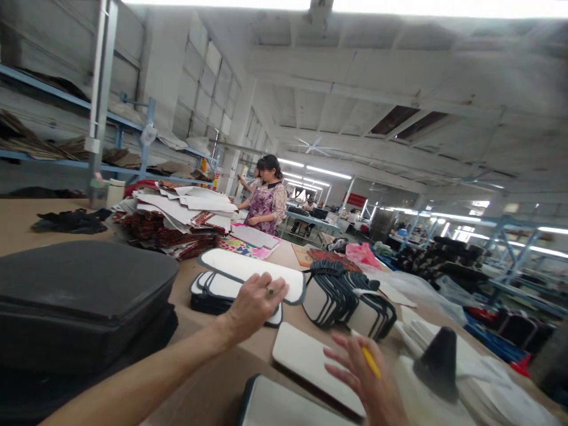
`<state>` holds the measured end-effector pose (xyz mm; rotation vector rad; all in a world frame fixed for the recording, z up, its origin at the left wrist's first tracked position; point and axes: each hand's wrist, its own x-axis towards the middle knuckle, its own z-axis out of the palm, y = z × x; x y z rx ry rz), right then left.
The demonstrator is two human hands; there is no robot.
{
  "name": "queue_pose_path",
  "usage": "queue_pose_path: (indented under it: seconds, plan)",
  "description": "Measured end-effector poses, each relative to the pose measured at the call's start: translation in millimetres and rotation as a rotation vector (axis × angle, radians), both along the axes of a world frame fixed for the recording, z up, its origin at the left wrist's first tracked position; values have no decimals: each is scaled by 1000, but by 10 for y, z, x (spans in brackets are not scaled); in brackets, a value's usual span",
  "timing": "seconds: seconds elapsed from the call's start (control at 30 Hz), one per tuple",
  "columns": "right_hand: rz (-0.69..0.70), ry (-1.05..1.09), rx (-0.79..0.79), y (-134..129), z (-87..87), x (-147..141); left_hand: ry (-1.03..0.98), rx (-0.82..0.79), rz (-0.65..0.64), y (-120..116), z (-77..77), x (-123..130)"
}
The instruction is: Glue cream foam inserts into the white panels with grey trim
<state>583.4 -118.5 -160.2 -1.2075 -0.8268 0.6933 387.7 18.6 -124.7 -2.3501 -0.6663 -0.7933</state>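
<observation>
My left hand (pixel 261 296) is closed on the right part of a long white panel (pixel 239 266) with rounded ends and dark edging. That panel lies tilted over a stack of similar dark-edged white panels (pixel 215 285). My right hand (pixel 366 373) hovers above a plain off-white panel (pixel 306 361), fingers partly spread. A yellow pen-like stick (pixel 371 362) is held in it near the thumb; its far end is hidden. Another off-white panel (pixel 284 405) with a dark edge lies nearest me. Behind my right hand stand bundles of dark-edged panels (pixel 331 293).
A tall stack of dark grey pieces (pixel 84 284) fills the left of the table. Beyond it lies a pile of white and red-brown sheets (pixel 177 216). A dark cone (pixel 439 361) stands at right by white material. A co-worker (pixel 266 198) stands across the table.
</observation>
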Motion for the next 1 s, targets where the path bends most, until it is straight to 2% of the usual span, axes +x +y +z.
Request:
queue_pose_path:
  seconds: [0.07, 0.13, 0.2, 0.27, 0.33, 0.4, 0.47, 0.5, 0.53, 0.57, 0.67, 0.73, 0.8, 0.93, 1.0]
  plan:
    - [45, 139, 30, 137, 179, -68, 25, 71, -143, -412, -19, 61]
    - [10, 190, 108, 167, 269, -70, 48, 57, -274, -699, -28, 75]
    - [-50, 170, 163, 82, 259, 2, 3, -50, -338, -831, -22, 19]
    - [-110, 103, 172, -91, 168, 133, -191, -231, -275, -827, -47, -96]
    - [-172, 39, 147, -303, 19, 286, -474, -542, -124, -761, -153, -236]
    - [-229, 18, 97, -509, -167, 421, -714, -1009, -29, -709, -355, -362]
    - [-239, 21, 38, -683, -368, 518, -837, -1499, -60, -708, -616, -444]
    - [-242, 21, -2, -756, -466, 554, -859, -1679, -104, -723, -747, -466]
    - [-252, 17, -47, -820, -559, 583, -866, -1793, -153, -742, -868, -476]
    - [-270, 2, -86, -875, -644, 611, -865, -1838, -187, -760, -970, -477]
    - [-328, -159, -173, -992, -849, 697, -789, -1681, -184, -791, -1141, -452]
    - [-341, -346, -210, -1039, -951, 761, -672, -1547, -147, -799, -1169, -435]
    - [-375, -531, -291, -1066, -1033, 815, -519, -1482, -154, -818, -1179, -423]
    - [-434, -768, -469, -1079, -1119, 855, -339, -1358, -146, -902, -1235, -403]
    - [-441, -847, -451, -1071, -1113, 836, -335, -1276, -117, -937, -1270, -390]
